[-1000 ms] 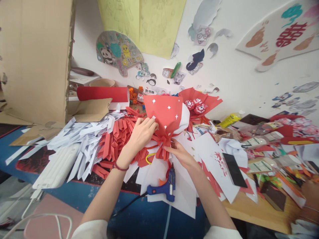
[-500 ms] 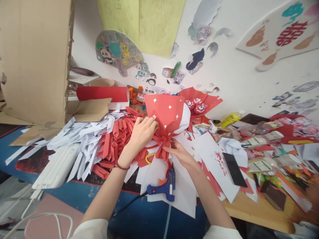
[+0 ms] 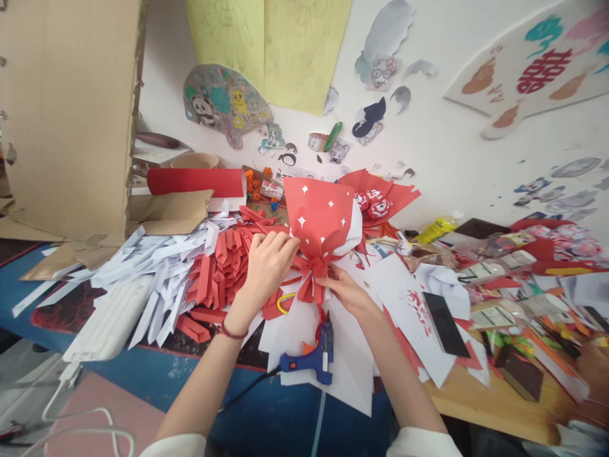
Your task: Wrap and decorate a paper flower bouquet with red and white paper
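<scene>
A paper bouquet stands upright in the middle, its red wrapping paper [image 3: 320, 212] marked with white star shapes and drawn in tight at the neck. Around that neck is my right hand [image 3: 349, 291], thumb in front and the other fingers mostly hidden behind. My left hand [image 3: 270, 260] has its fingers bent together, with the tips at the left edge of the wrap. Just below the bouquet lies a blue glue gun [image 3: 309, 362] on white paper sheets [image 3: 349, 381]. A yellow scissor-like handle [image 3: 284, 303] shows beside the gathered paper.
Folded red strips [image 3: 221, 263] and white strips [image 3: 159, 279] are heaped at left, near a white power strip [image 3: 109, 320]. Cardboard [image 3: 66, 114] rises at far left. Another red-wrapped bouquet [image 3: 380, 200] lies behind. A black phone [image 3: 446, 324] and bottles crowd the right.
My left hand has lifted its fingers slightly off the wrap's front toward its left edge. The bouquet has turned and shifted a little right. My right hand stays at the neck.
</scene>
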`<state>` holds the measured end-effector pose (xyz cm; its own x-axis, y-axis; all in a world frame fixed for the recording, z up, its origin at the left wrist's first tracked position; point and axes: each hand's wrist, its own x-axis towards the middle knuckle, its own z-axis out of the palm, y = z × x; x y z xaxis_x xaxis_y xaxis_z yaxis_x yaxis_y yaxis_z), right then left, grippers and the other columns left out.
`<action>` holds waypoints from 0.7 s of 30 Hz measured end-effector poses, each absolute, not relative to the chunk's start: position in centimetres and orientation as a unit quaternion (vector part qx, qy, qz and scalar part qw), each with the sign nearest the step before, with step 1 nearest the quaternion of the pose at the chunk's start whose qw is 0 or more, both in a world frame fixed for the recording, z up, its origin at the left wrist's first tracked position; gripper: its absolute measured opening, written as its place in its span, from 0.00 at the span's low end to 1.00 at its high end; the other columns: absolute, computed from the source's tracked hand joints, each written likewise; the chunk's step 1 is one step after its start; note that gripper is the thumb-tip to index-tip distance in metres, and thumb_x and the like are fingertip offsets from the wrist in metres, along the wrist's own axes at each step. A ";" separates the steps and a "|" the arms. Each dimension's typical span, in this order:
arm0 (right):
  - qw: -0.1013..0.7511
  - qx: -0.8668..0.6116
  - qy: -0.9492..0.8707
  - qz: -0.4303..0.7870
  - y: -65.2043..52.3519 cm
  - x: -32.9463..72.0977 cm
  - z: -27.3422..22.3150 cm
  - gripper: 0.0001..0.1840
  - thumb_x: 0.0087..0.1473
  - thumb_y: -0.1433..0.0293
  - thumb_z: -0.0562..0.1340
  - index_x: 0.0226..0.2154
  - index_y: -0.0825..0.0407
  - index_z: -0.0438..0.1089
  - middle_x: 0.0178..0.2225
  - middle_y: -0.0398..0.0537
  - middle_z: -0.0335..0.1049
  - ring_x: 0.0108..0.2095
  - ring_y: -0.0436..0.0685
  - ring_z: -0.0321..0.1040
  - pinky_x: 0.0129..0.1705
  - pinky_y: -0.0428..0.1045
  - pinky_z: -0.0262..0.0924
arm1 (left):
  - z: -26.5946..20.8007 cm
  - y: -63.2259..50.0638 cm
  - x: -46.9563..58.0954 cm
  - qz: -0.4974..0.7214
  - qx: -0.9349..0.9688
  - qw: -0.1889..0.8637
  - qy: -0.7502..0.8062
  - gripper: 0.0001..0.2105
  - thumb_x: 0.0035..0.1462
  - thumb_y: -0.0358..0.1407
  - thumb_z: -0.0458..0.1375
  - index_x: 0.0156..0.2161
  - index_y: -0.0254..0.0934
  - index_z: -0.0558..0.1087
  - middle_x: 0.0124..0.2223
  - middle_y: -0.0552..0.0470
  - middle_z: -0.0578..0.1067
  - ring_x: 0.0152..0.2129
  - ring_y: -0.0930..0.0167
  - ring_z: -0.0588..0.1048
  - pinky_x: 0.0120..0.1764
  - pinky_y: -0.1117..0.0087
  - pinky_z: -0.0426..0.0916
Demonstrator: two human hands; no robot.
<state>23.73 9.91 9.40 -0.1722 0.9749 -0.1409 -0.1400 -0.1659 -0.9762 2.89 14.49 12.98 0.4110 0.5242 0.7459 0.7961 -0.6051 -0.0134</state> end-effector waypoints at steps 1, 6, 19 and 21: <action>0.456 -0.452 -0.456 0.617 10.0 23.9 9.4 0.25 0.46 0.68 0.71 0.49 0.49 0.72 0.52 0.49 0.73 0.54 0.63 0.67 0.60 0.57 0.58 | 12.8 14.0 2.9 -0.355 -0.823 0.196 -0.397 0.08 0.68 0.31 0.52 0.46 0.39 0.73 0.35 0.51 0.77 0.31 0.67 0.72 0.38 0.61 0.56; 0.460 -0.438 -0.450 0.628 10.4 24.4 9.5 0.22 0.45 0.66 0.72 0.45 0.49 0.74 0.47 0.49 0.76 0.51 0.63 0.69 0.58 0.56 0.59 | 11.8 12.9 3.8 -0.283 -0.855 0.201 -0.386 0.19 0.67 0.27 0.50 0.61 0.35 0.67 0.29 0.51 0.76 0.29 0.65 0.72 0.34 0.61 0.56; 0.478 -0.466 -0.410 0.622 10.7 24.2 9.5 0.28 0.39 0.67 0.75 0.45 0.49 0.71 0.46 0.48 0.75 0.49 0.62 0.71 0.57 0.57 0.61 | 11.1 14.7 5.2 -0.259 -0.848 0.122 -0.445 0.22 0.66 0.29 0.48 0.64 0.35 0.65 0.24 0.52 0.77 0.22 0.68 0.74 0.32 0.65 0.57; 0.487 -0.467 -0.405 0.617 10.8 23.6 9.5 0.28 0.39 0.66 0.75 0.45 0.49 0.71 0.46 0.48 0.75 0.48 0.61 0.71 0.57 0.57 0.61 | 11.2 14.8 5.0 -0.263 -0.843 0.118 -0.454 0.22 0.66 0.31 0.48 0.64 0.37 0.65 0.23 0.53 0.77 0.20 0.69 0.73 0.31 0.66 0.57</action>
<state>23.61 10.76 9.49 -0.0912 0.9791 -0.1817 -0.2226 -0.1978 -0.9546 5.01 14.81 11.20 0.4489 0.7038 0.5506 0.8278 -0.5596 0.0405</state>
